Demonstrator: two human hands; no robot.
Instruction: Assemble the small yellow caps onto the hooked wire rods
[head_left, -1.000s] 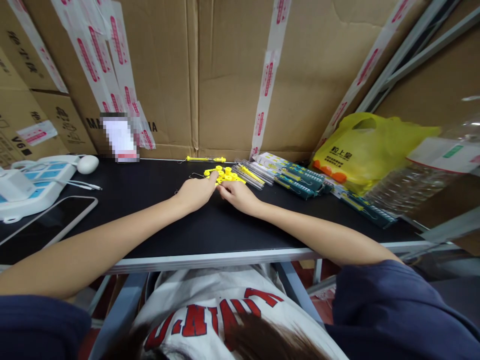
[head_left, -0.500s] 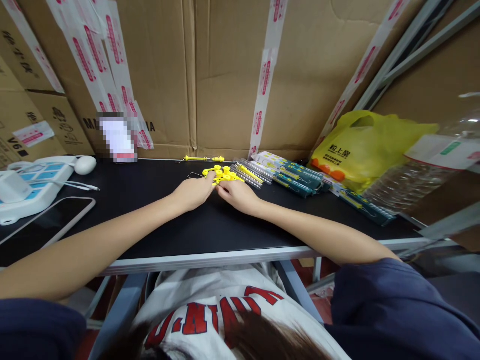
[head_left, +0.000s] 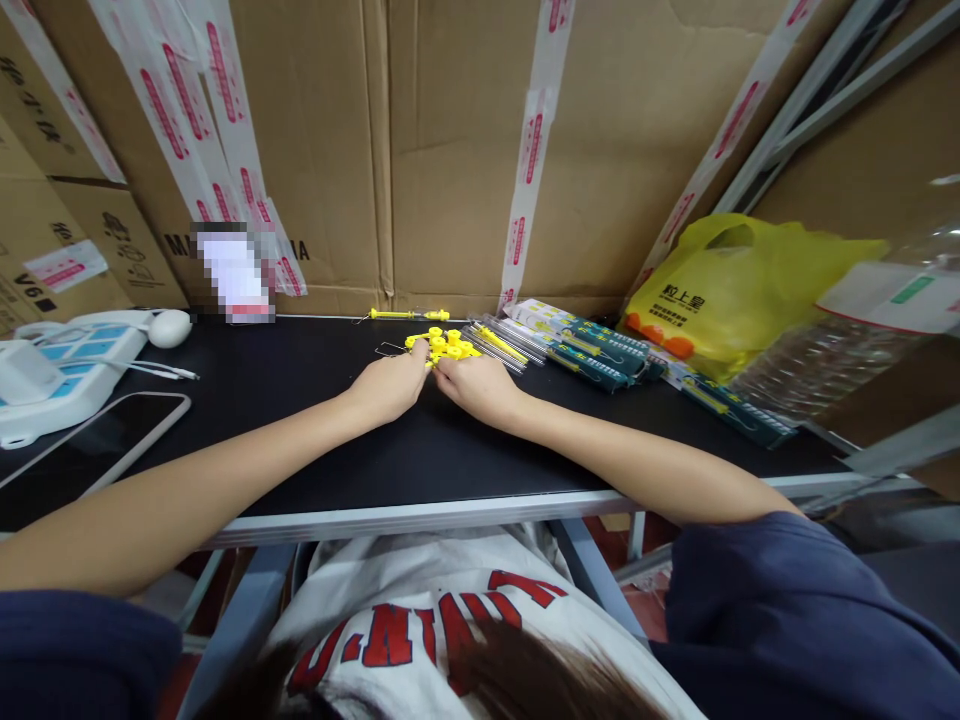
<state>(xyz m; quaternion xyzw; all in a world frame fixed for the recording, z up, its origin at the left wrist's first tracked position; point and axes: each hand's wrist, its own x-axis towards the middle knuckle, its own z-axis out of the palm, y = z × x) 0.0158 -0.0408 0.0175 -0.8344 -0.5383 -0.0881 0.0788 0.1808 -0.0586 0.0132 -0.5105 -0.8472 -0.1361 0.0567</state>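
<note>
Several small yellow plastic pieces (head_left: 445, 342) lie in a cluster on the black table (head_left: 315, 465). At the cluster's near left edge is my left hand (head_left: 389, 385), its fingers pressed together; what they pinch is hidden. My right hand (head_left: 480, 388) has curled fingers at the near right edge, close beside the left fingertips, and its grip is also too small to make out. Clear thin tubes (head_left: 529, 343) lie right of the cluster. Behind it rests a yellow stick-like tool (head_left: 409, 316), and thin wire hooks (head_left: 388, 349) poke out at the left.
Printed green packages (head_left: 592, 355), a yellow bag (head_left: 697, 290) and a clear bottle (head_left: 825, 350) are on the right. On the left are a power strip (head_left: 97, 385) and a phone (head_left: 97, 450). Another phone (head_left: 236, 270) leans against the cardboard (head_left: 450, 150) behind.
Both hands stay at the yellow cluster, with only slight shifts of the fingers. The view has tilted very slightly.
</note>
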